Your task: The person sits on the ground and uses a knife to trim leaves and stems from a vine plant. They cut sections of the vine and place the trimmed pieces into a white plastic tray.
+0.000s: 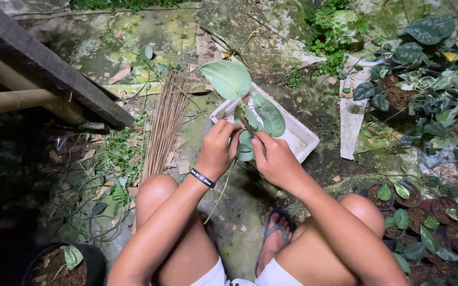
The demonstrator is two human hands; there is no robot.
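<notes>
At frame centre, the left hand (219, 148) and right hand (275, 159) both pinch the stem of a leafy cutting (239, 98), fingers closed around it, above a white rectangular tray (300, 139). A broom bundle (166, 124) lies left.

The stem of the plant cutting (246, 124) runs down behind the fingers of the left hand (219, 148) and right hand (275, 159), so where it ends cannot be seen. The white tray (303, 139) is partly covered by the leaves and both hands. The lower left is too dark to read; the black pot (94, 259) there is cut off by the bottom edge. Small pots (417, 217) at lower right run off the frame, possibly more beyond.
</notes>
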